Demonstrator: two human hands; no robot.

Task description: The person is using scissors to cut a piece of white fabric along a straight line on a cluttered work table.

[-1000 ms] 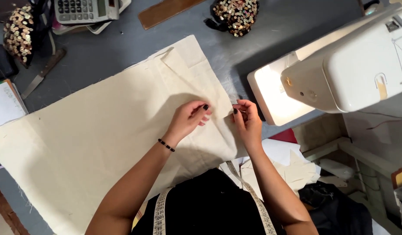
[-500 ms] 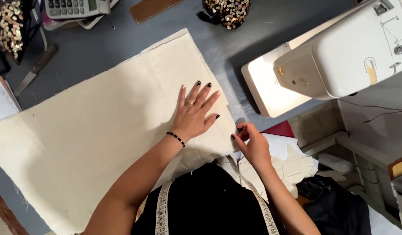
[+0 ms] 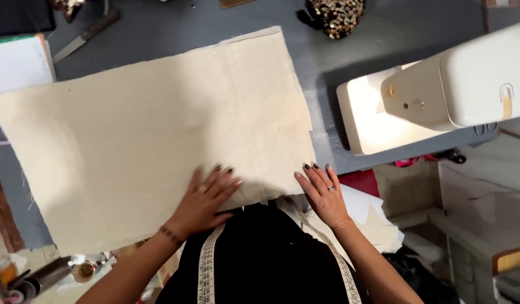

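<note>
Centrally, a large rectangle of cream canvas fabric (image 3: 153, 141) lies flat on the grey worktable (image 3: 322, 73), its left corner cut off by the frame edge. The left hand (image 3: 206, 200) rests palm down on the near edge of the fabric, fingers spread, gripping nothing. The right hand (image 3: 323, 191), also open and flat with fingers extended, sits at the near right corner of the fabric; whether its fingertips touch the cloth or the table edge cannot be told. A tape measure (image 3: 206, 270) hangs round the person's neck, partly hidden by the arms. To the right stands a white sewing machine (image 3: 440, 90), its needle area concealed beneath the head. At the far edge, a sequinned item (image 3: 336, 16) and a knife (image 3: 85, 36) are partly cropped.
</note>
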